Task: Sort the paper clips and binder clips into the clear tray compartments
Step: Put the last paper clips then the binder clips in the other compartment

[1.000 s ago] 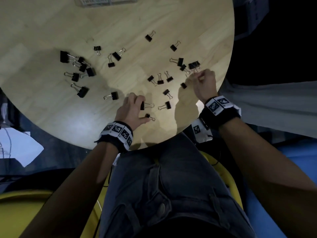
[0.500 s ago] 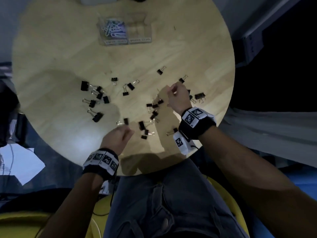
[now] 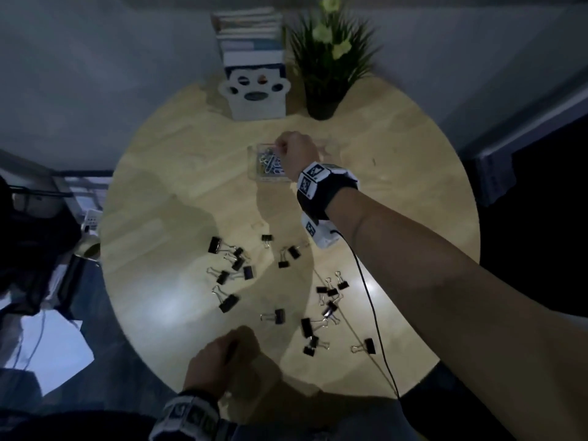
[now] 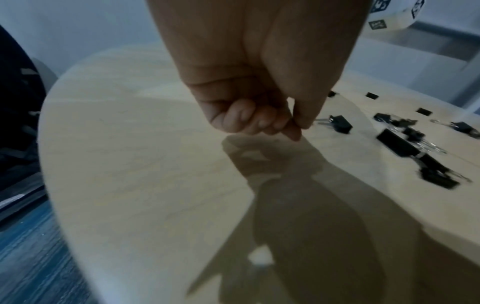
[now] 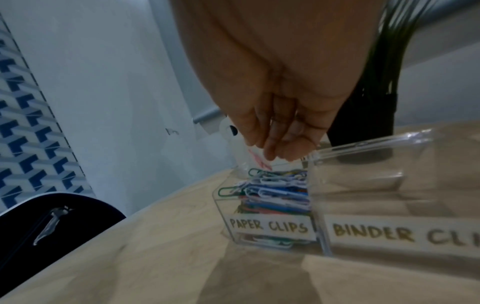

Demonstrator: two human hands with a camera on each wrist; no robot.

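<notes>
My right hand [image 3: 280, 146] reaches over the clear tray [image 3: 253, 175] at the back of the round table [image 3: 165, 237]. In the right wrist view its fingertips [image 5: 270, 155] are bunched above the compartment labelled PAPER CLIPS, and a pink paper clip [image 5: 259, 162] hangs at them, just over the coloured pile of paper clips [image 5: 275, 191]. The BINDER CLIPS compartment [image 5: 389, 185] has nothing in it. Several black binder clips [image 3: 227, 302] lie scattered mid-table. My left hand [image 3: 235, 348] hovers near the front edge, its fingers [image 4: 241, 117] curled with the thumb against the index, and nothing shows between them.
A white paw-shaped holder with books [image 3: 254, 93] and a potted plant [image 3: 331, 68] stand just behind the tray. A black cable [image 3: 372, 307] runs from my right wrist across the table. White papers [image 3: 54, 354] lie on the floor to the left.
My right hand left the binder clips at the right and reached forward to the tray. My left hand drew back from the clips toward the front edge. My head tilted up.
</notes>
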